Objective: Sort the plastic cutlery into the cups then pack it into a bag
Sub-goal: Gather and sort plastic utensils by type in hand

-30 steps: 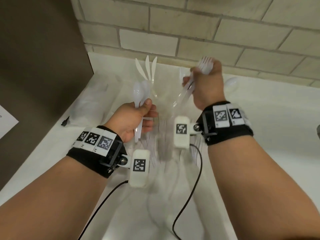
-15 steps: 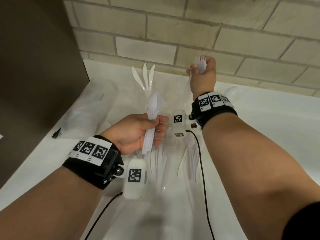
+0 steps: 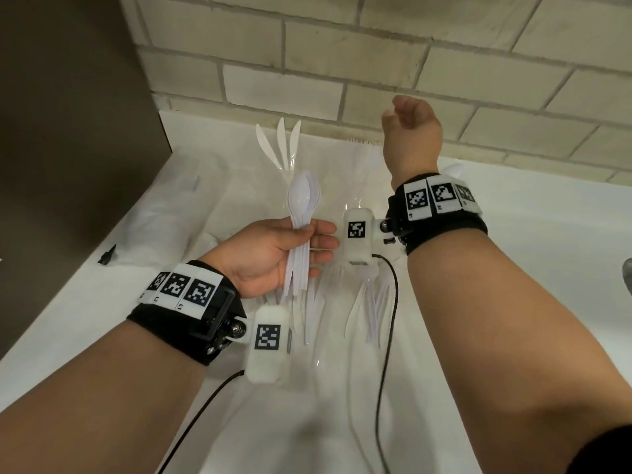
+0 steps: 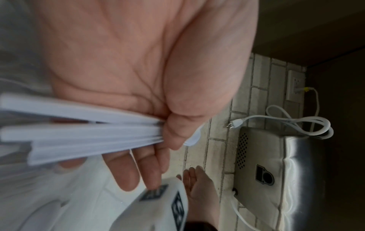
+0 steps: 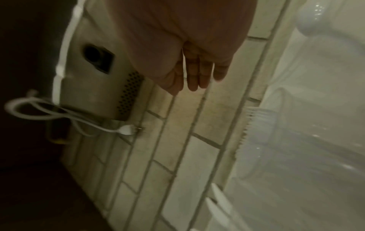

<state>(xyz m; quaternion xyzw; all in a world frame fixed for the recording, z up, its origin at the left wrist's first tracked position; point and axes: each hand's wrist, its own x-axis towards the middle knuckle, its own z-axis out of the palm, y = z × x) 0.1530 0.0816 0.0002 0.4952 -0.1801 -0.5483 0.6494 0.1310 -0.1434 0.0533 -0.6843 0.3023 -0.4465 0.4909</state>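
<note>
My left hand [image 3: 307, 234] grips a bunch of white plastic spoons [image 3: 302, 200] by the handles, bowls pointing up; the handles [image 4: 79, 132] fan out under the thumb in the left wrist view. My right hand [image 3: 407, 131] is raised near the brick wall with straight fingers [image 5: 197, 75] and holds nothing. Just below it, white forks [image 5: 254, 117] stand in a clear cup, tines up. Three white knives [image 3: 280, 145] stand in another clear cup at the back. Loose cutlery [image 3: 372, 302] lies on the white table under my wrists.
A clear plastic bag [image 3: 164, 227] lies on the table's left side beside a dark brown panel [image 3: 68, 131]. A spoon bowl [image 3: 451, 169] shows behind my right wrist. A steel appliance [image 4: 276, 171] and a white power cord [image 4: 296, 123] sit on the brick wall.
My right hand has let go of the forks at the back and opened, now raised near the wall. My left hand keeps hold of the spoons.
</note>
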